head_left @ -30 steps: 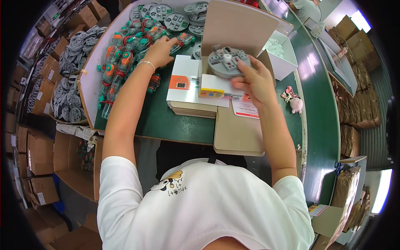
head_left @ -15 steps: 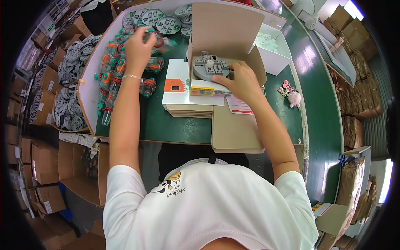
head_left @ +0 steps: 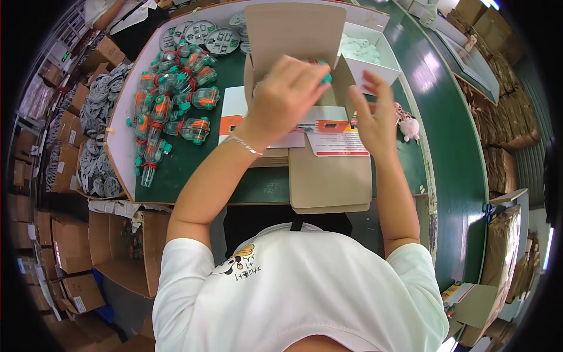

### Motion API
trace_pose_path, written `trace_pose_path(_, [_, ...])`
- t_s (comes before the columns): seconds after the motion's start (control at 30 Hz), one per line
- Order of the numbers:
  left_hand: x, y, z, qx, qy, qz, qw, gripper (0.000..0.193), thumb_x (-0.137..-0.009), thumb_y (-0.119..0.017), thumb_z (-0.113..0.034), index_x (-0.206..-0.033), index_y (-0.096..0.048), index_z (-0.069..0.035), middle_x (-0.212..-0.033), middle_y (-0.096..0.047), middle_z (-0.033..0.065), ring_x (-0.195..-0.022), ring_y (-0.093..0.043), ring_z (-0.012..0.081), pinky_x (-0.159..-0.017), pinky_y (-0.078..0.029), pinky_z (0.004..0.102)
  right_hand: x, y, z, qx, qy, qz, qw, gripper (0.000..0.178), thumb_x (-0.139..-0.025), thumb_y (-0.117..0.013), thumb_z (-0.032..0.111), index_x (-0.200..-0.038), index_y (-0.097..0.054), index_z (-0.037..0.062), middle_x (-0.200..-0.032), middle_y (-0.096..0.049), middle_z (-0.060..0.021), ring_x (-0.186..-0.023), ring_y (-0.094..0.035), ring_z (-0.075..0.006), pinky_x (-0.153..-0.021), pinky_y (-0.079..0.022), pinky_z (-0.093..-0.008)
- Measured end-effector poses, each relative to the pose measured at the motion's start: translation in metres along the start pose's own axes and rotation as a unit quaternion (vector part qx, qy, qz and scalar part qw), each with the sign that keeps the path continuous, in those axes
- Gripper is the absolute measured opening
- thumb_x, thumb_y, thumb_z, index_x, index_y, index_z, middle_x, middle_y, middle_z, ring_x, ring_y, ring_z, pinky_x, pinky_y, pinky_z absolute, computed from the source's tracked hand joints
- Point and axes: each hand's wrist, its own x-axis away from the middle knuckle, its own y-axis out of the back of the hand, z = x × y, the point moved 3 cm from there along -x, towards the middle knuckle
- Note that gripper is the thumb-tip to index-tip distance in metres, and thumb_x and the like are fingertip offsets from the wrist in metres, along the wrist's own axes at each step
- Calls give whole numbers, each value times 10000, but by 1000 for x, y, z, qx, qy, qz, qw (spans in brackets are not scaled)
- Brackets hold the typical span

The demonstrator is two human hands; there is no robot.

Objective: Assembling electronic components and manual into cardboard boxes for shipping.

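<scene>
My left hand (head_left: 284,97) is closed above the open cardboard box (head_left: 296,29), its fingers wrapped round a clear plastic bottle-like part. Only the teal end (head_left: 325,77) of that part and a bit of red show past the fingertips. My right hand (head_left: 375,117) is beside the box's right wall, fingers apart and holding nothing. What lies inside the box is mostly hidden by my left hand. Across the box's near edge is a white and orange printed piece (head_left: 328,120), and a white printed sheet (head_left: 339,145) lies just below it.
Clear bottle-like parts with teal and orange fittings (head_left: 161,108) are heaped on the green table's left. Grey round discs (head_left: 223,41) lie behind them. A white box of small white pieces (head_left: 359,50) stands at the back right, near a pink plush charm (head_left: 409,129).
My left hand has carried the clear part from the heap rightward over the box. My right hand has let go of the grey round base in the box and moved right, opening.
</scene>
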Motion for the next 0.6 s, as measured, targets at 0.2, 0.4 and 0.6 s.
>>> trace_pose_path(0.2, [40, -44, -23, 68, 85, 283, 953, 391, -853, -723, -300, -1119, -649, -23, -1002, -665, 95, -972, -620, 250, -914, -502, 400, 30, -7, -45, -176, -241, 217, 929, 332, -979, -615, 235, -1220, -578, 11, -1094, -669, -101, -901, -673, -171, -741, -523, -314])
trace_pose_path(0.4, [48, -28, -39, 7, 87, 358, 930, 545, -835, -745, -374, -1219, -603, -14, -1138, -666, 111, -1083, -610, 275, -1078, -353, 535, 15, -4, -40, -58, -219, 278, 934, 285, -954, -629, 250, -1091, -641, 0, -909, -708, -119, -771, -688, -203, -717, -520, -322])
trace_pose_path(0.6, [29, 18, -35, 62, 150, 175, 971, 550, -823, -781, -290, -1256, -577, -19, -1202, -649, 131, -1173, -574, 292, -1105, -336, 517, 8, -11, -55, 75, -167, 260, 948, 301, -927, -587, 239, -843, -645, -44, -670, -658, -173, -599, -635, -255, -601, -476, -386])
